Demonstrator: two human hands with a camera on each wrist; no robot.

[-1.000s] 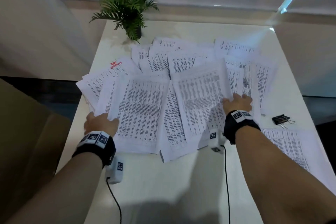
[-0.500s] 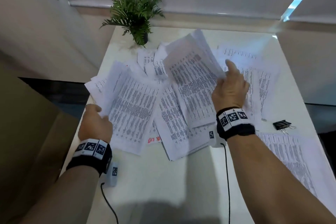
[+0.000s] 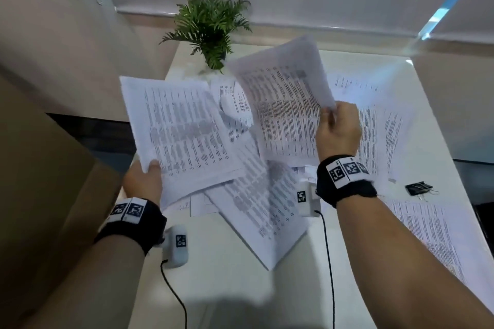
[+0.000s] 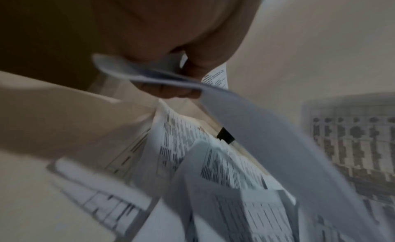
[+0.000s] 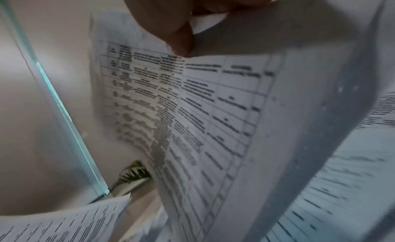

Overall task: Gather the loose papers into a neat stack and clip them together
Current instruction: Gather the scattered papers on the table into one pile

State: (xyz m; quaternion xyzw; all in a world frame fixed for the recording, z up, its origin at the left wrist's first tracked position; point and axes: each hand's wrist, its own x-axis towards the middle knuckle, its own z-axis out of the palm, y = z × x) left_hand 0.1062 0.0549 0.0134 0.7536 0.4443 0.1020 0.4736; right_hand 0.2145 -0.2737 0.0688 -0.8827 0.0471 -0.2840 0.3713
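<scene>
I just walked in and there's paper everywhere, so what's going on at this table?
A person is gathering printed sheets off a white table. The left hand grips one bunch of papers by its near corner, and the right hand pinches a second bunch raised off the table. More loose sheets lie spread underneath. A black binder clip sits unused near the right edge, and a potted plant stands at the far end.
</scene>
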